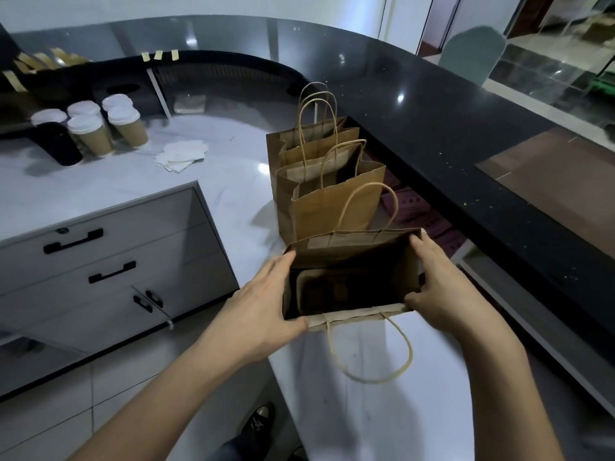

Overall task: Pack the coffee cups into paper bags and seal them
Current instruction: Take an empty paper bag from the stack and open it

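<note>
Cups (90, 129) stand upper left, nearer the left hand (263, 302); both hands' fingers clasp the open bag (349, 261), right hand (439, 284) opposite.

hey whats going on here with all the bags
A person is holding the nearest paper bag open on the white counter, the left hand on its left side and the right hand on its right. A tray-like insert seems to sit at the bottom, but no cup is in it yet. More open paper bags stand in a row behind it. The lidded coffee cups are grouped at the far left of the counter, near some white napkins.
</note>
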Demonstrator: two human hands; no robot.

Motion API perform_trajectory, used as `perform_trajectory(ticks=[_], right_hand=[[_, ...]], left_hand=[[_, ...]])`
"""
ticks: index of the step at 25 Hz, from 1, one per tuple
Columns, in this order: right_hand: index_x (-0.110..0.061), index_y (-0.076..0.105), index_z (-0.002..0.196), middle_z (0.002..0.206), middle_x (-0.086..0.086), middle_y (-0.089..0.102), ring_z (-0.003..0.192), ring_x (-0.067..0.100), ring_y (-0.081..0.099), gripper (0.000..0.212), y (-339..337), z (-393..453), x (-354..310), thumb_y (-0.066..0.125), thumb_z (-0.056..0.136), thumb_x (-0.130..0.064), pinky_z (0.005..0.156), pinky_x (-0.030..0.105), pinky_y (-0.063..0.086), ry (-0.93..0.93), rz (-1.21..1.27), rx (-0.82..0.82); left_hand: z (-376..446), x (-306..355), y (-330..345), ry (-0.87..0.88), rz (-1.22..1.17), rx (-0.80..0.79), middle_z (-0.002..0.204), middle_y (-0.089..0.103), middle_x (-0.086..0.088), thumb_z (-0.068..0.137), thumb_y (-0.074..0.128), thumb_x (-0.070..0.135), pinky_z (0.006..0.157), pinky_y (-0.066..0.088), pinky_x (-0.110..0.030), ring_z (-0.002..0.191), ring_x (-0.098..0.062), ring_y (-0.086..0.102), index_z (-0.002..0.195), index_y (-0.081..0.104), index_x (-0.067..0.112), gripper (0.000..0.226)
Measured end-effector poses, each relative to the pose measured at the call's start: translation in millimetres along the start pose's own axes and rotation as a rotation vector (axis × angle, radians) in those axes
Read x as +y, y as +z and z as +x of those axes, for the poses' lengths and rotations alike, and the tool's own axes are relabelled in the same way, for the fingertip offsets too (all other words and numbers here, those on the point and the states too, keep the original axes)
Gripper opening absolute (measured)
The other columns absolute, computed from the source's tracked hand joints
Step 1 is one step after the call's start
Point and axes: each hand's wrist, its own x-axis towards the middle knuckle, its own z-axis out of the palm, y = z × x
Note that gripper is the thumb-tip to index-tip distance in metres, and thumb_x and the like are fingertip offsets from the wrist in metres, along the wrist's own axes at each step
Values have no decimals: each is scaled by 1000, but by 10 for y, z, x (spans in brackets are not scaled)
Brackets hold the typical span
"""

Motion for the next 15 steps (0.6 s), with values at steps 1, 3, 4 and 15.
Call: perform_trajectory(ticks=[1, 3, 4, 15], right_hand=[[-33, 5, 163, 166, -28, -11, 137, 23, 47, 111, 8, -11, 3, 71, 82, 4, 95, 35, 52, -4, 2, -17], [-34, 3, 163, 165, -28, -11, 132, 26, 51, 112, 22, -37, -3, 71, 82, 4, 88, 29, 49, -18, 20, -41], [-34, 4, 163, 165, -28, -10, 129, 25, 53, 112, 33, -48, -18, 71, 82, 4, 85, 26, 46, -30, 31, -48], [-38, 8, 162, 164, -34, -4, 108, -14, 34, 108, 263, -114, -459, 72, 84, 1, 72, 4, 40, -193, 91, -64]], left_hand=[[-25, -7, -16, -5, 5, -12, 160, 13, 25, 82, 67, 51, 97, 40, -28, 128, -7, 46, 158, 2, 40, 101], [-71, -22, -43, -21, 11, -16, 160, 14, 25, 83, 66, 51, 101, 41, -30, 131, -9, 45, 158, 2, 40, 99], [-95, -33, -55, -37, 8, 1, 160, 16, 24, 85, 65, 50, 103, 41, -31, 131, -11, 45, 158, 3, 40, 97], [-376, -322, -232, -154, -125, 315, 147, 43, 20, 85, 73, 27, 94, 40, -27, 123, -5, 48, 154, 19, 47, 90]])
